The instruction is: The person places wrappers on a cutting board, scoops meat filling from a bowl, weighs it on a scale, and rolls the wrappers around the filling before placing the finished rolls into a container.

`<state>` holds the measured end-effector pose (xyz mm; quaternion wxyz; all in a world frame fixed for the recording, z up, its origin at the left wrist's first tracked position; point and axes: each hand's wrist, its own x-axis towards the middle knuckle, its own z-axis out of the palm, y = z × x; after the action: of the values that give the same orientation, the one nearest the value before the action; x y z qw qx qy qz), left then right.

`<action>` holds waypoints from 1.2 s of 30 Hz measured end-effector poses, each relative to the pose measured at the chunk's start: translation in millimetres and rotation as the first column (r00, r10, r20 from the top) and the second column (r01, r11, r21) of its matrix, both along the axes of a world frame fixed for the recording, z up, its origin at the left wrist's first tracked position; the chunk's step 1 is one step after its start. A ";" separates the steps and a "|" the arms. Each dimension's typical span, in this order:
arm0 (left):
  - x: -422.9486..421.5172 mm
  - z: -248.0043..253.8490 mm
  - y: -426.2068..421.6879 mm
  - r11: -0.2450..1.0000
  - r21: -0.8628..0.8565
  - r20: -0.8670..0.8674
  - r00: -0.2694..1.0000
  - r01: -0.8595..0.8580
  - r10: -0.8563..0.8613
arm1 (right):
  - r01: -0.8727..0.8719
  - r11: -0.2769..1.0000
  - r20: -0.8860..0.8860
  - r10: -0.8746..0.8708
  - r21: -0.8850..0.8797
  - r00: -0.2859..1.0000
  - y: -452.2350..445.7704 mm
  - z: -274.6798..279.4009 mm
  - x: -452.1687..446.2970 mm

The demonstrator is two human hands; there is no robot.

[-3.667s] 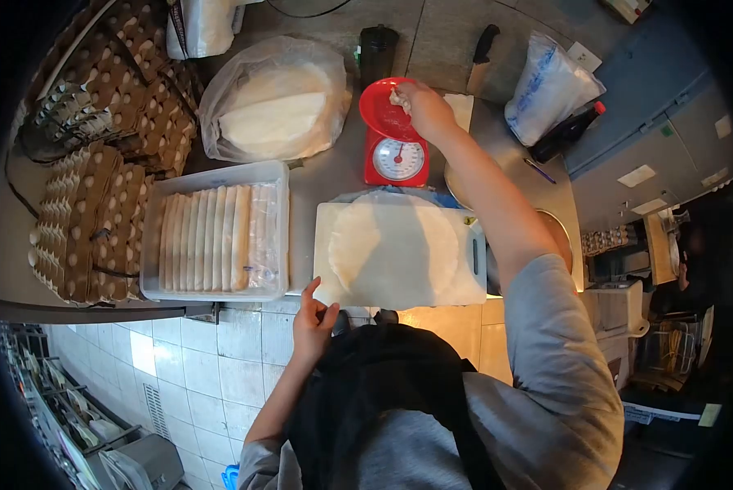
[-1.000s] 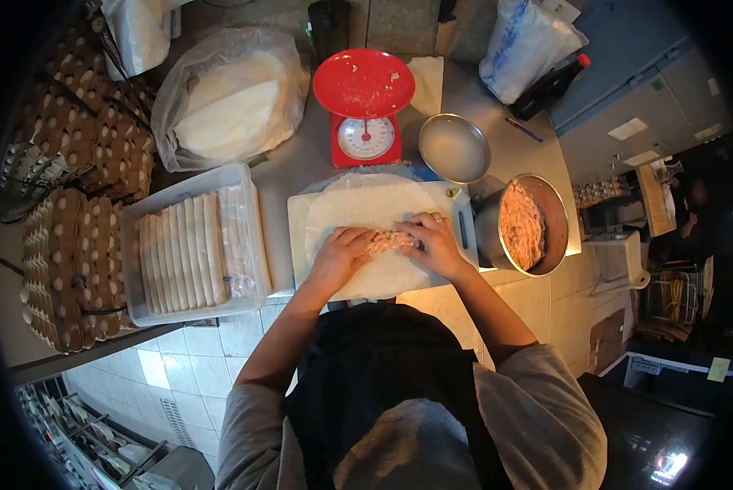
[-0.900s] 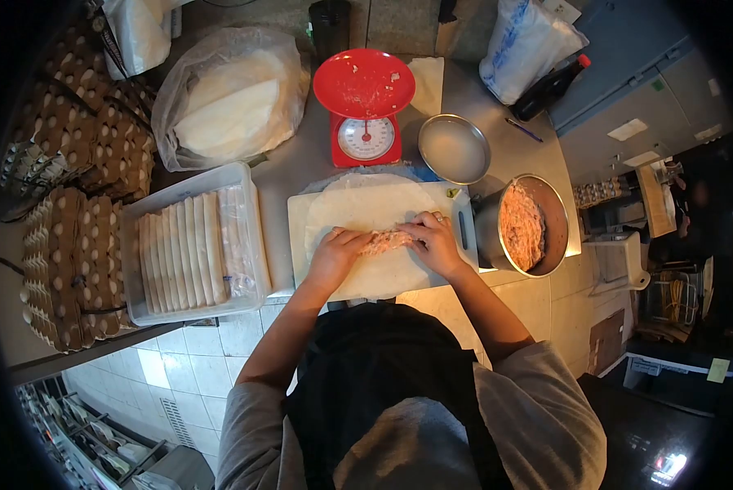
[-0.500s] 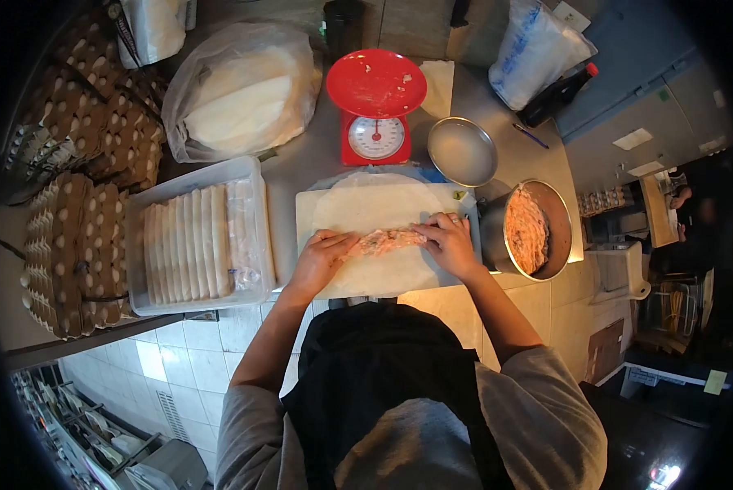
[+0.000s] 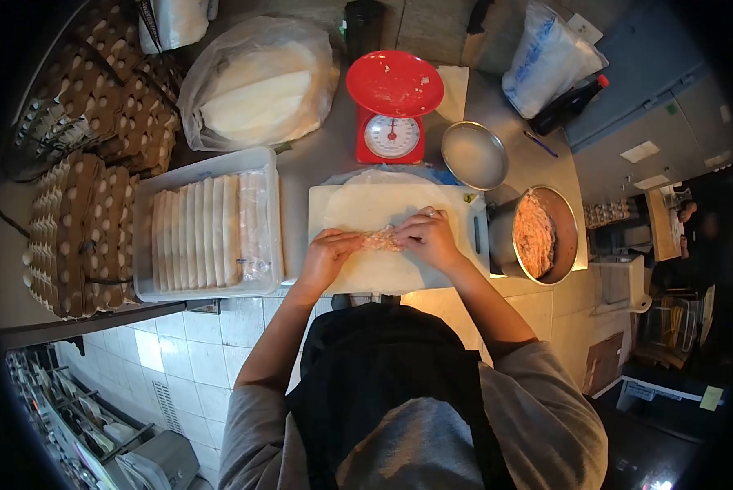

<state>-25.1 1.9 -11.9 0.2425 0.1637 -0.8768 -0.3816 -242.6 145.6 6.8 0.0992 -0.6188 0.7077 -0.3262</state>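
Observation:
A strip of pinkish filling (image 5: pixel 379 239) lies across a round white wrapper (image 5: pixel 375 273) on the cutting board (image 5: pixel 317 214). My left hand (image 5: pixel 331 253) pinches the strip's left end, fingers pressed together. On its right end, my right hand (image 5: pixel 428 238) closes its fingers on the filling. Right of the board stands a metal pot (image 5: pixel 567 229) with more filling (image 5: pixel 534 233) inside. Behind the board is a red scale (image 5: pixel 391 135), its pan (image 5: pixel 395 82) bearing small scraps. A metal bowl (image 5: pixel 474 155) of cloudy liquid sits beside it.
A plastic tub (image 5: pixel 278 220) of pale rolls (image 5: pixel 195 237) stands left, below a bag of wrappers (image 5: pixel 256 106). Egg trays (image 5: pixel 77 233) are stacked far left. At the back right are a white bag (image 5: pixel 546 65), a dark bottle (image 5: pixel 570 106) and a pen (image 5: pixel 540 144). Another person's hand (image 5: pixel 686 211) shows far right.
My right hand has left the scale pan, and both hands are now on filling laid across the wrapper. Since half a second ago, my right hand has shifted inward along the strip.

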 end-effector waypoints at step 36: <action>-108.1 5.9 77.8 0.881 -0.470 0.078 0.993 -0.041 0.088 | 0.171 0.985 -0.092 -0.168 0.025 0.981 58.9 18.2 -45.6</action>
<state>-133.3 79.7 -6.0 0.2448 0.1478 -0.9476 -0.1422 -288.3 204.5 24.9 0.0494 -0.5685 0.7670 -0.2935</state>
